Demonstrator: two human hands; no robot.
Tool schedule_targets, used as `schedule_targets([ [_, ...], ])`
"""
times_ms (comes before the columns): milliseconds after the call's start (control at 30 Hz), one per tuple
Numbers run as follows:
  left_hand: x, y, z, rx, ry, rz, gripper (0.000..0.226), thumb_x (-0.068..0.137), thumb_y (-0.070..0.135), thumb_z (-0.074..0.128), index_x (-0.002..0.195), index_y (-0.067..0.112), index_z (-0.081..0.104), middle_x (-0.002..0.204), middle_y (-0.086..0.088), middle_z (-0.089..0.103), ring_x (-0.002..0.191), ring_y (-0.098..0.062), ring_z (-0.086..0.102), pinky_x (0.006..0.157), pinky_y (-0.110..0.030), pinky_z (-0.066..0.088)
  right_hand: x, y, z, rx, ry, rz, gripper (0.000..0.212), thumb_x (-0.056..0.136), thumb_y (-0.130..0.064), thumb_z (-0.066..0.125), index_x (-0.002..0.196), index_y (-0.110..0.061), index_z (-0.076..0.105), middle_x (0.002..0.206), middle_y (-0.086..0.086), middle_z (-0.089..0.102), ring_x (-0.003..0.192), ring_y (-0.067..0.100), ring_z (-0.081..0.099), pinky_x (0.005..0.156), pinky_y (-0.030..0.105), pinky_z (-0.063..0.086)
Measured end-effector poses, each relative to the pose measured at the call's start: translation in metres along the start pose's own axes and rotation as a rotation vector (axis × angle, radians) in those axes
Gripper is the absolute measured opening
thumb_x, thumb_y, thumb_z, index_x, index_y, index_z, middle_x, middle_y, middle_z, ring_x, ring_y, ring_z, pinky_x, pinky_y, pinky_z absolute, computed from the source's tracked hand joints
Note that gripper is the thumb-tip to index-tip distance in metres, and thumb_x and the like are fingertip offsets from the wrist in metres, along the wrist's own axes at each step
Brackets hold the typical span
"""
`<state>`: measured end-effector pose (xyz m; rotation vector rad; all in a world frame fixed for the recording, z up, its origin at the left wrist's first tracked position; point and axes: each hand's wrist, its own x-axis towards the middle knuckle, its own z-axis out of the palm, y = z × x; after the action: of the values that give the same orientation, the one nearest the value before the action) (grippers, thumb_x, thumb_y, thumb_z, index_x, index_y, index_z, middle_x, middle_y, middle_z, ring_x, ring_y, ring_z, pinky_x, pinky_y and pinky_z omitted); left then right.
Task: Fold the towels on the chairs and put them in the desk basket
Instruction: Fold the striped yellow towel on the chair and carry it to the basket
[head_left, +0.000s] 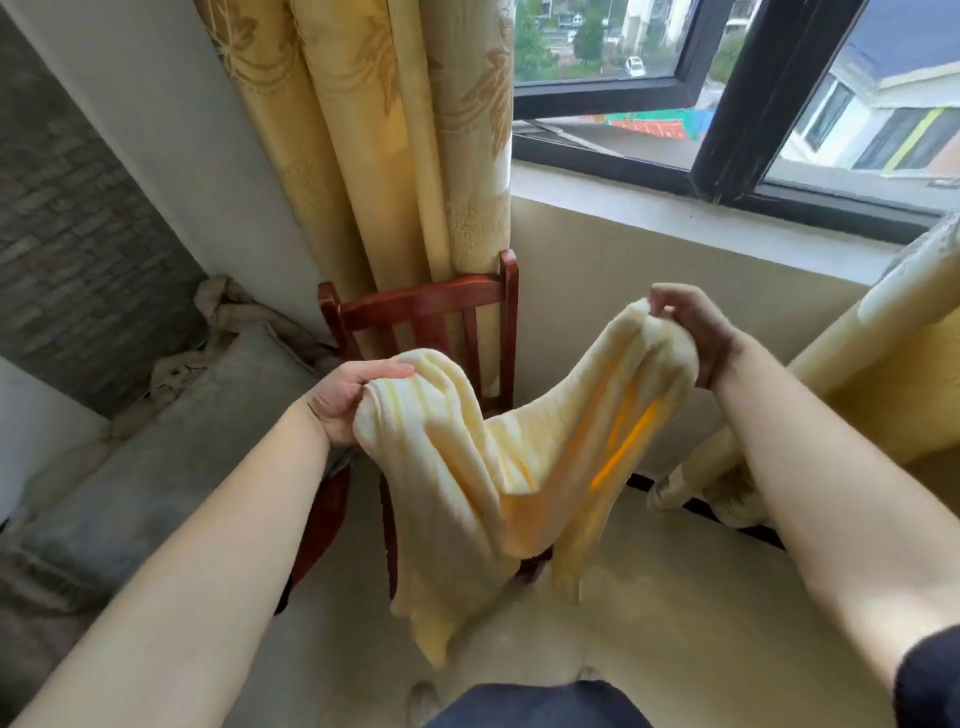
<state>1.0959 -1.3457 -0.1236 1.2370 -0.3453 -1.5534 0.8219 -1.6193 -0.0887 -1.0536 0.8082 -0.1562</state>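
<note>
A pale yellow towel hangs in the air between my hands, sagging in the middle, its lower end dangling toward the floor. My left hand grips its left top corner. My right hand pinches the right top corner, held a little higher. Behind the towel stands a red-brown wooden chair, its seat mostly hidden by the cloth. No basket or desk is in view.
Yellow patterned curtains hang behind the chair, next to an open window. A grey cushioned sofa with crumpled beige cloth lies at the left. A second curtain bundle leans in at the right. Pale floor lies below.
</note>
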Motion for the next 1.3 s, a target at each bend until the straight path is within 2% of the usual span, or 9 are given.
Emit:
schedule_targets([
  [167, -0.016, -0.029, -0.021, -0.104, -0.099, -0.027, 0.044, 0.065, 0.024, 0.077, 0.101, -0.001, 0.075, 0.104, -0.02, 0.072, 0.098, -0.033, 0.07, 0.084, -0.042, 0.058, -0.001, 0.002, 0.016, -0.004, -0.027, 0.049, 0.029, 0.051, -0.025, 0.056, 0.073, -0.008, 0.066, 0.063, 0.009, 0.065, 0.059, 0.026, 0.063, 0.062, 0.026, 0.057],
  [267, -0.005, -0.035, -0.054, -0.122, -0.011, -0.059, 0.038, 0.08, 0.022, 0.065, 0.109, -0.002, 0.069, 0.104, -0.019, 0.071, 0.1, -0.032, 0.068, 0.09, -0.042, 0.056, 0.018, 0.004, 0.031, -0.059, -0.008, 0.013, 0.018, 0.069, -0.021, 0.053, 0.079, -0.011, 0.064, 0.067, 0.008, 0.067, 0.061, 0.023, 0.064, 0.062, 0.025, 0.056],
  [433, 0.059, -0.05, -0.127, 0.162, 0.871, -0.069, 0.048, 0.079, 0.025, 0.067, 0.117, -0.003, 0.058, 0.104, -0.006, 0.065, 0.101, -0.026, 0.063, 0.081, -0.032, 0.053, 0.116, 0.043, 0.039, -0.266, 0.545, -0.01, 0.009, 0.083, -0.014, 0.063, 0.079, -0.011, 0.069, 0.067, 0.006, 0.068, 0.054, 0.016, 0.063, 0.055, 0.027, 0.054],
  [533, 0.095, -0.081, -0.173, 0.06, 1.134, -0.054, 0.047, 0.086, 0.026, 0.069, 0.122, 0.0, 0.052, 0.121, -0.009, 0.06, 0.105, -0.02, 0.061, 0.092, -0.034, 0.052, 0.183, 0.081, 0.021, -0.372, 0.746, 0.02, 0.015, 0.081, -0.023, 0.06, 0.077, -0.012, 0.068, 0.082, 0.015, 0.071, 0.059, 0.02, 0.063, 0.052, 0.024, 0.054],
  [700, 0.147, -0.136, -0.194, 0.087, 1.062, -0.132, 0.038, 0.086, 0.006, 0.073, 0.121, 0.008, 0.06, 0.098, -0.006, 0.063, 0.075, -0.012, 0.06, 0.068, -0.028, 0.051, 0.265, 0.159, 0.001, -0.435, 0.578, 0.095, 0.04, 0.079, -0.031, 0.079, 0.115, -0.016, 0.071, 0.102, 0.005, 0.073, 0.089, 0.02, 0.073, 0.082, 0.036, 0.062],
  [833, 0.186, -0.19, -0.203, 0.057, 1.025, -0.198, 0.031, 0.082, 0.001, 0.075, 0.11, 0.007, 0.064, 0.102, -0.008, 0.067, 0.097, -0.025, 0.067, 0.086, -0.041, 0.058, 0.306, 0.224, 0.0, -0.481, 0.454, 0.168, 0.023, 0.075, -0.027, 0.083, 0.095, -0.023, 0.075, 0.094, 0.006, 0.077, 0.086, 0.022, 0.076, 0.083, 0.042, 0.062],
  [900, 0.194, -0.216, -0.196, 0.094, 0.981, -0.26, 0.018, 0.084, -0.003, 0.07, 0.09, 0.011, 0.062, 0.09, -0.005, 0.066, 0.095, -0.026, 0.066, 0.079, -0.038, 0.06, 0.303, 0.248, 0.009, -0.54, 0.409, 0.19, 0.011, 0.077, -0.026, 0.082, 0.082, -0.029, 0.072, 0.088, 0.005, 0.076, 0.082, 0.021, 0.075, 0.081, 0.041, 0.062],
  [1000, 0.21, -0.267, -0.19, 0.105, 0.908, -0.372, 0.022, 0.085, -0.007, 0.066, 0.104, 0.004, 0.064, 0.104, -0.014, 0.068, 0.094, -0.027, 0.065, 0.066, -0.03, 0.059, 0.304, 0.296, 0.015, -0.637, 0.338, 0.265, 0.01, 0.08, -0.028, 0.077, 0.078, -0.027, 0.067, 0.083, 0.002, 0.072, 0.077, 0.017, 0.069, 0.074, 0.033, 0.058],
  [1300, 0.197, -0.355, -0.146, 0.119, 0.675, -0.521, 0.009, 0.087, 0.013, 0.073, 0.09, 0.016, 0.066, 0.096, -0.005, 0.072, 0.088, -0.015, 0.068, 0.086, -0.033, 0.057, 0.252, 0.413, 0.037, -0.922, 0.117, 0.351, 0.03, 0.089, -0.031, 0.071, 0.117, -0.02, 0.073, 0.073, -0.017, 0.058, 0.08, 0.01, 0.06, 0.075, 0.026, 0.048],
])
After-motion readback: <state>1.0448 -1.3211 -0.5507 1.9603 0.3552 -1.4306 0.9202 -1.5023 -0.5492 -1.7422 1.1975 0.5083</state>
